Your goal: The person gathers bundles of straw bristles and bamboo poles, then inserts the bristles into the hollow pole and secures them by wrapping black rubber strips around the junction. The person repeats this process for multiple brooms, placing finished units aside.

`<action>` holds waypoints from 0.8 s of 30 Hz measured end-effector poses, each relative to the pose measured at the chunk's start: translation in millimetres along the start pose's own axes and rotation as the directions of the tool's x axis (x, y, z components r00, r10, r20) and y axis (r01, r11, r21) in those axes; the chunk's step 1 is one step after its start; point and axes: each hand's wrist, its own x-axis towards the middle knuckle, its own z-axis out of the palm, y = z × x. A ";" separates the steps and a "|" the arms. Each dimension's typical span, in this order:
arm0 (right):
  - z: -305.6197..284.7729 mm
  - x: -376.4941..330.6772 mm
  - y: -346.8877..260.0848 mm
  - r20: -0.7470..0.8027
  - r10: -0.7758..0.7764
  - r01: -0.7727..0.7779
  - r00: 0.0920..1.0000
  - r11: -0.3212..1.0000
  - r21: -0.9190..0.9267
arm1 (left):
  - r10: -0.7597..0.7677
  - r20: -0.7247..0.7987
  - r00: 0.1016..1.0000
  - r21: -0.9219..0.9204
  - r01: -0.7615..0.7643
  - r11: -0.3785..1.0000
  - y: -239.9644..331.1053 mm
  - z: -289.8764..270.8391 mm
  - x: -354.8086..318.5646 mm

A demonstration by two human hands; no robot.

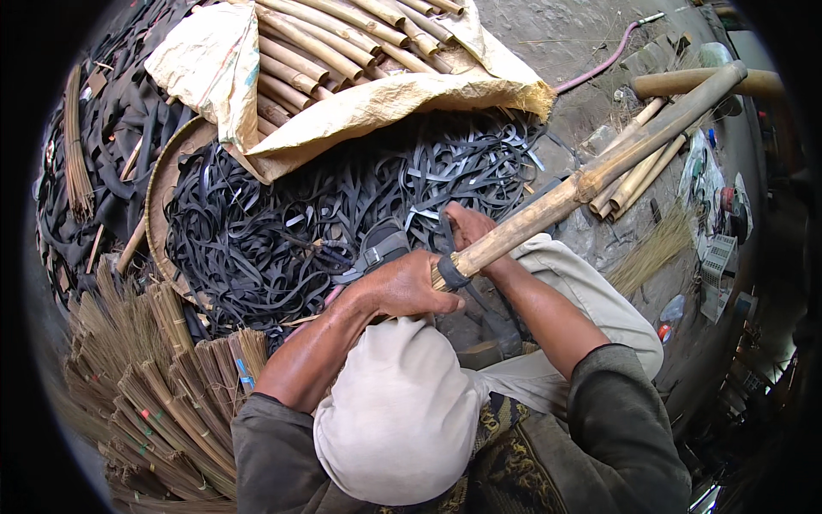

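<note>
A long bamboo pole (591,182) slants from in front of me up to the far right. My left hand (409,284) is closed around its near end, the thumb beside a black rubber strip (452,272) wound about the pole. Just beyond, my right hand (469,226) is closed on a dark strip, with the wrist behind the pole. Whether this is the same strip as the wound one, I cannot tell. Below the hands are my knees in light trousers (398,411) and a sandalled foot (383,248).
A heap of black rubber strips (248,231) fills a round woven tray (154,201). Behind it, a sack (342,116) holds cut bamboo tubes (317,43). Bundled stick brooms (163,385) stand at left. More bamboo pieces (638,176) and a pink hose (599,68) lie right.
</note>
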 end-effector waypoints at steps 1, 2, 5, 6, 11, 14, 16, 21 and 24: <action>-2.6 15.3 -7.1 -0.120 -0.174 0.177 0.977 0.984 0.018 | -0.037 0.144 0.989 -0.120 0.054 0.991 -1.7 -2.4 0.0; -5.7 21.6 -15.3 -0.174 -0.266 0.278 0.948 0.959 0.048 | -0.023 0.260 0.965 -0.403 0.131 0.906 -3.9 -2.1 2.1; -19.3 32.4 -30.4 -0.135 -0.447 0.453 0.884 0.891 0.015 | 0.009 0.185 0.983 -0.486 0.084 0.870 -12.6 -4.6 10.2; -25.3 28.1 -34.0 -0.112 -0.331 0.344 0.937 0.931 0.122 | 0.011 0.119 0.993 -0.359 0.032 0.933 -16.0 -7.8 15.5; -70.3 11.8 -43.3 0.525 0.401 -0.143 0.751 0.875 -0.463 | 0.054 -0.410 0.911 0.216 0.040 0.976 -44.8 -13.8 39.1; -73.7 11.9 -58.2 0.439 0.343 -0.418 0.830 0.905 0.082 | 0.076 -0.562 0.824 0.361 0.161 0.919 -69.7 -10.8 51.1; -53.6 23.2 -68.9 0.326 0.413 -0.441 0.851 0.897 0.016 | 0.107 -0.585 0.804 0.438 0.203 0.876 -84.5 -7.2 58.9; -1.2 52.9 -59.3 0.572 0.481 -0.594 0.664 0.804 0.015 | 0.150 -0.562 0.813 0.511 0.199 0.836 -109.8 -1.9 68.9; 6.7 48.5 -50.6 0.557 0.416 -0.625 0.719 0.737 0.257 | 0.160 -0.545 0.823 0.542 0.200 0.816 -114.4 0.4 70.9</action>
